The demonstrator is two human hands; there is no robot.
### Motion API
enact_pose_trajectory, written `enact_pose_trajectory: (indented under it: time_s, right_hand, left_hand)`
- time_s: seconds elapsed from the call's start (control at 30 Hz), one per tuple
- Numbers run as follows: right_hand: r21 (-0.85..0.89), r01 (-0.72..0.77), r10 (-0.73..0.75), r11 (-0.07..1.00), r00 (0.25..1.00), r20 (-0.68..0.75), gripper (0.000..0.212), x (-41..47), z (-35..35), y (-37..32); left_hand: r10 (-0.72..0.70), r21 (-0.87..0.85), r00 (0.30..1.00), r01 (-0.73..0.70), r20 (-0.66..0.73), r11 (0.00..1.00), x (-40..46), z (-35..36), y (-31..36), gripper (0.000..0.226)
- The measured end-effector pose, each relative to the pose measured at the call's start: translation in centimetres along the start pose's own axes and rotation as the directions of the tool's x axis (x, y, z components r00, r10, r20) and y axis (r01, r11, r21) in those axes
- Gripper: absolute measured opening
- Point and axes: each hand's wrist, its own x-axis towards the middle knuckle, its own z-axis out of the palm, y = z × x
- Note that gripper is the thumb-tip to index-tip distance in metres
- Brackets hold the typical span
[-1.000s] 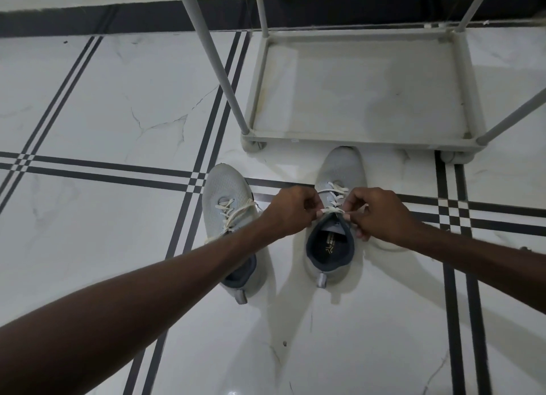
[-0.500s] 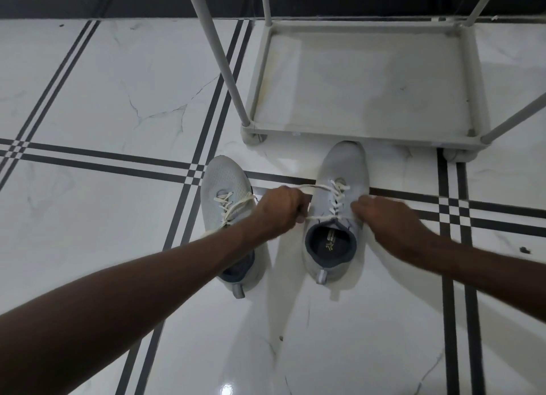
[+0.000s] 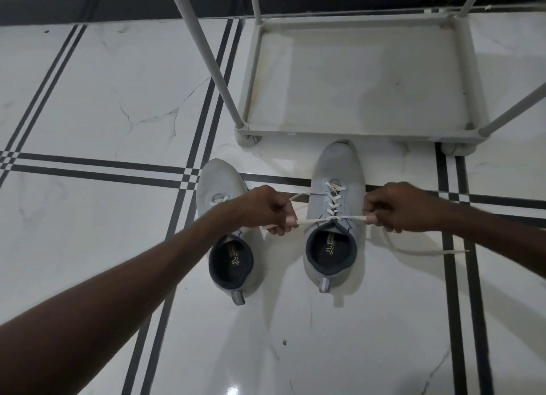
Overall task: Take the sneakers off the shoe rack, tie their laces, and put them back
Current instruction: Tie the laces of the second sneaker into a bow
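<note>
Left hand (image 3: pixel 267 210) and right hand (image 3: pixel 393 207) are each pinching an end of the white lace (image 3: pixel 339 218), pulling crosswise to the grey mesh sneaker (image 3: pixel 335 217) standing on the tiled floor (image 3: pixel 88 99), toe toward the grey rack's (image 3: pixel 359 130) front edge.

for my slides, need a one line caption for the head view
Left hand and right hand pull the right sneaker's lace ends apart.
</note>
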Motion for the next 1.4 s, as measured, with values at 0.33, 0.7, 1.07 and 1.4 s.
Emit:
enact_pose_trajectory:
  time_s: [0.33,0.7,1.07,1.4]
  right_hand:
    - [0.626,0.088,-0.066,0.775,0.996,-0.059,0.01,-1.9,-1.5,-1.9]
    - [0.77,0.147,0.203,0.62,0.918,-0.34,0.007,1.1,3.3,-4.5]
    - [0.45,0.154,0.064,0.879,0.899,-0.433,0.029,0.7,3.4,-5.8]
    - [0.556,0.15,0.044,0.818,0.947,-0.32,0.033,0.9,2.7,-4.7]
  left_hand:
    - [0.198,-0.431,0.98,-0.178,0.002,0.885,-0.1,-0.4,2.1,0.015]
    - [-0.063,-0.616,0.98,-0.068,-0.188,0.785,3.9,3.3,3.9,0.021]
    - [-0.054,-0.694,0.993,-0.036,-0.108,0.719,4.5,3.4,3.2,0.013]
    - [-0.02,-0.699,0.999,0.042,0.039,0.714,3.9,3.3,3.9,0.023]
